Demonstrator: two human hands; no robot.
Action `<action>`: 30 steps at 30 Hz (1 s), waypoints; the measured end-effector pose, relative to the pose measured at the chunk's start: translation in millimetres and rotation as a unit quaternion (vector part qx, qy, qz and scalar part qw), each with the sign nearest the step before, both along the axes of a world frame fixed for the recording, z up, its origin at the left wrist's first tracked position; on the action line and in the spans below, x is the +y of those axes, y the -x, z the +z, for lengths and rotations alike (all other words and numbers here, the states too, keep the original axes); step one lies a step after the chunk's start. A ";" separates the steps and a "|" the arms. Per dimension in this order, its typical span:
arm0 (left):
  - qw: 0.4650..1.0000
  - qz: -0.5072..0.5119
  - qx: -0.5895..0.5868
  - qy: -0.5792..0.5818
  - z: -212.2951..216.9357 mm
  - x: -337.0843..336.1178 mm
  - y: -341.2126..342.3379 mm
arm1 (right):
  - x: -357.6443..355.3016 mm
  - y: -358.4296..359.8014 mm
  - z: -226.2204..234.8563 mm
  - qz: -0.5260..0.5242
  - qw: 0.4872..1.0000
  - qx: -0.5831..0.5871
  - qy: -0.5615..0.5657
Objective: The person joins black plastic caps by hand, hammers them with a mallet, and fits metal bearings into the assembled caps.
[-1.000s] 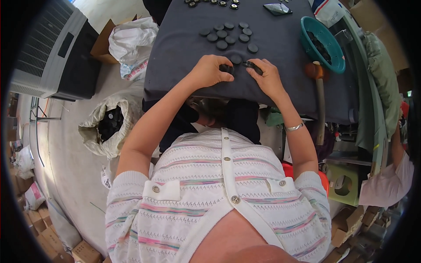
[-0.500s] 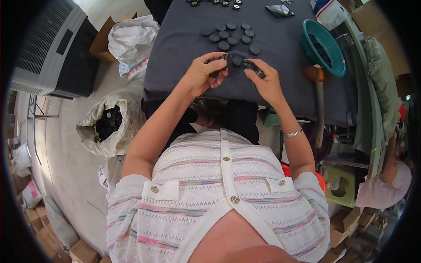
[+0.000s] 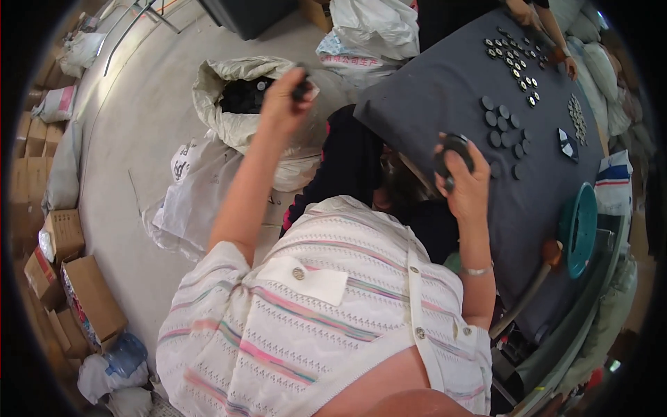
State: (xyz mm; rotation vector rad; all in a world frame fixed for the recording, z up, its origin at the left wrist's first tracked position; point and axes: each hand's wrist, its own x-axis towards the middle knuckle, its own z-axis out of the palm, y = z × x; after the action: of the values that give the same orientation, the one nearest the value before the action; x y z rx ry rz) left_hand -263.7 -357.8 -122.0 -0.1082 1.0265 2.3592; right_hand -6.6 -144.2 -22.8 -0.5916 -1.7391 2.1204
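Note:
My left hand (image 3: 283, 97) reaches out to the left over an open white sack (image 3: 229, 121) full of small black parts and is closed on a small black piece (image 3: 301, 89). My right hand (image 3: 462, 177) stays at the near edge of the dark grey table (image 3: 431, 97) and grips a round black disc part (image 3: 453, 154). Several round black discs (image 3: 501, 132) lie on the cloth just beyond that hand. Farther back sits a group of small black and silver pieces (image 3: 513, 55).
A teal round dish (image 3: 578, 229) stands at the table's right edge next to a brown-handled tool (image 3: 542, 267). Another person's hands (image 3: 549, 35) work at the far end. White sacks (image 3: 372, 28) and cardboard boxes (image 3: 76, 278) stand on the concrete floor at left.
My left hand has left the table and swung left over the open sack with a small black piece. The view has turned left. My right hand still holds the disc.

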 end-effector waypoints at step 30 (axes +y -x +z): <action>0.603 -0.079 0.771 0.191 107.7 -22.3 -83.4 | -66.4 61.5 8.5 0.240 0.888 0.157 -0.359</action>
State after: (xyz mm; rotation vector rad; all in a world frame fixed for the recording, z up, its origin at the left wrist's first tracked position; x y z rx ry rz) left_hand -180.3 -380.1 -14.3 2.0666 2.0239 1.5291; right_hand -68.1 -210.6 -14.2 0.4023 -2.4088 1.4881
